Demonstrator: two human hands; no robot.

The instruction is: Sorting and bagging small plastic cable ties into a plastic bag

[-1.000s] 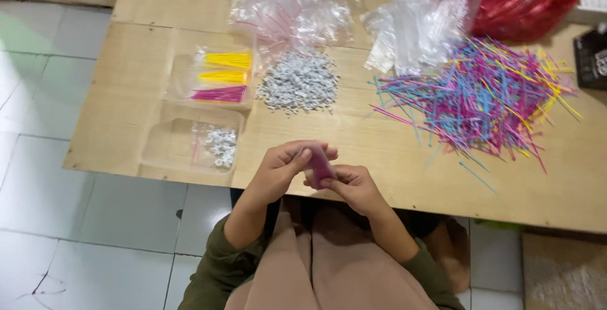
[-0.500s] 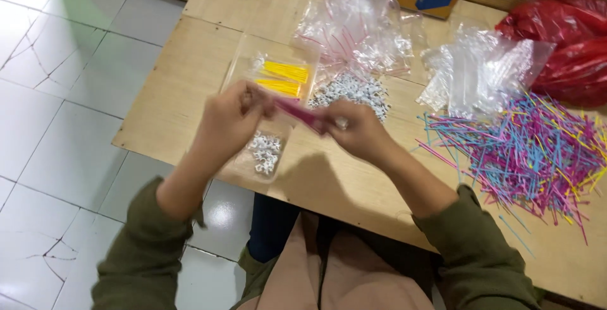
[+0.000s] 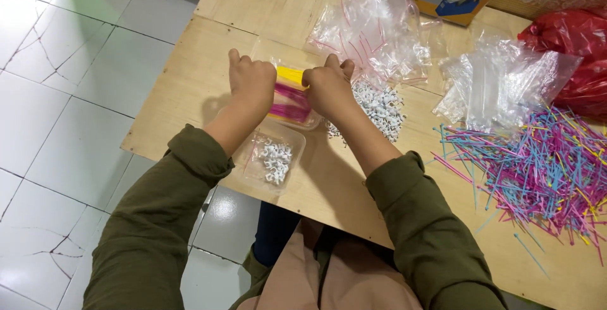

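Head view, centre of frame: left hand (image 3: 251,83) and right hand (image 3: 329,87), both curled, pinching opposite ends of a pink stick bundle (image 3: 289,102) over a clear tray (image 3: 302,122) with yellow sticks (image 3: 290,76). Just below, another clear tray of white clips (image 3: 275,159). Right: loose white clip pile (image 3: 381,106), plastic bags (image 3: 499,82), heap of coloured sticks (image 3: 544,171) on wooden table (image 3: 190,88).

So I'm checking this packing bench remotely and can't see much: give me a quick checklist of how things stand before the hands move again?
1. Both hands at the clear tray: ok, left hand and right hand rest over it.
2. Pink bundle lying in the tray: ok.
3. Yellow bundle beside it: ok.
4. Grip on the pink bundle: cannot tell.
5. Front tray holds white clips: ok.
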